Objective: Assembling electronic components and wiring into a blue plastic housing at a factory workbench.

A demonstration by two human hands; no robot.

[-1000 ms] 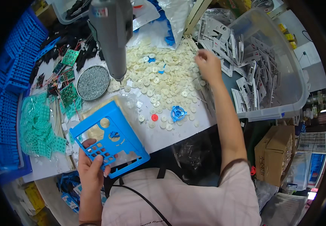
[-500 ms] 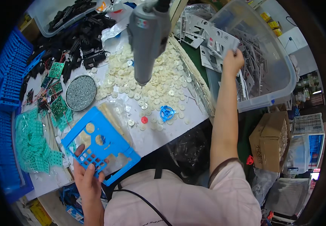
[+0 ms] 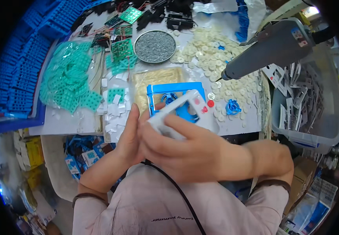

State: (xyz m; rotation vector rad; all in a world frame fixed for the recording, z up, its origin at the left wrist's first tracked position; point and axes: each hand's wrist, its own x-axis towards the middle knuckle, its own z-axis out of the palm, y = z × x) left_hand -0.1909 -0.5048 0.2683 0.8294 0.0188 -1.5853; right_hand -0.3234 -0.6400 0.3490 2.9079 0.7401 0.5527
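Observation:
My left hand [image 3: 129,135] grips the left side of a blue plastic frame [image 3: 177,87]; its thumb points up and its other fingers are partly hidden. Over the blue frame's near side, my right hand [image 3: 191,150] holds a white plastic panel [image 3: 197,102] with cut-outs and red marks. The panel is tilted and covers much of the frame; whether the two touch cannot be made out. A blue round part shows through the frame's opening. To the right hang a grey electric screwdriver [image 3: 265,55] and, below it on the table, a blue ring-shaped part [image 3: 233,107] and a red disc [image 3: 210,103].
Loose cream discs [image 3: 212,58] cover the table's right half. A round dish [image 3: 134,47] of small metal pieces stands behind. Left lie bagged teal pads [image 3: 65,78], green circuit boards [image 3: 131,15] and stacked blue plastic parts [image 3: 24,70]. A clear bin [image 3: 336,117] of white panels stands right.
My right hand has brought a white panel from the bin at the right to the blue frame. The frame is now in front of my body, and the view has turned left.

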